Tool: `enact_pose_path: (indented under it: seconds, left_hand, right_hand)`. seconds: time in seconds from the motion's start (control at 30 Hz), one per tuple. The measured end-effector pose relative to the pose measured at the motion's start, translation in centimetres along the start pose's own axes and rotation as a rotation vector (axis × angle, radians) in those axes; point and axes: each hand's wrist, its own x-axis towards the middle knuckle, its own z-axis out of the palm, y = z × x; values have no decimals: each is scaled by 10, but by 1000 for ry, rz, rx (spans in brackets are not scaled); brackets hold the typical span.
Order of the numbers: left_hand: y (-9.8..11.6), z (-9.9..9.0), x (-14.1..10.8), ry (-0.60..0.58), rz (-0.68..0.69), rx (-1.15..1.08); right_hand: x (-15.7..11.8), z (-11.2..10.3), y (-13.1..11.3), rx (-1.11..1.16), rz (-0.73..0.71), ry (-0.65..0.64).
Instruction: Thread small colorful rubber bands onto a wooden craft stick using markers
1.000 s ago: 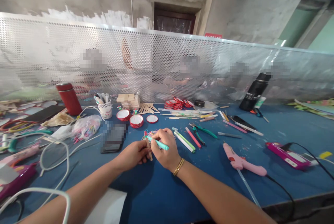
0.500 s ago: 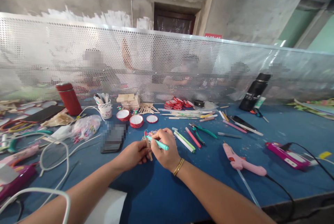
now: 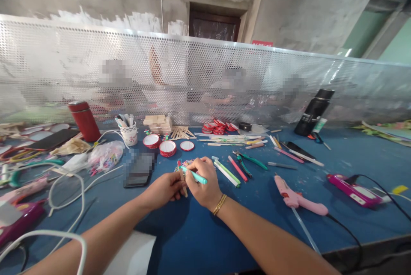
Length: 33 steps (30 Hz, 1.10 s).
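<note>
The left hand (image 3: 167,190) holds the stick (image 3: 182,176), its fingers closed around the lower part; the stick leans over the worktop (image 3: 205,236), its red tip pointing away from the person. The right hand (image 3: 208,190) is just to the right of the stick; its fingers grip the teal pen (image 3: 199,178), whose front end meets the stick near the red part; whether the tip touches the wood is too small to tell.

Small coloured bands (image 3: 190,162) lie just beyond the stick, partly hidden by the right hand; the phone (image 3: 137,177) lies to the left of the stick; two red tubs (image 3: 167,149) and a round disc (image 3: 187,146) sit farther beyond it. Right of the stick, past the right hand, lie the green pen (image 3: 231,175), the pink pen (image 3: 237,168) and the pliers (image 3: 244,164); the pink glue gun (image 3: 297,200) lies well to the stick's right; a white sheet (image 3: 135,255) lies nearer the person than the stick, to its left.
</note>
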Motion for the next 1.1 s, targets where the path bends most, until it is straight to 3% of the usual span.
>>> enact_pose_path:
  seconds: [1.1]
  left_hand:
    - [-2,1,2,2,3,4]
  right_hand:
    - [-2,4,1,26,-13,-4]
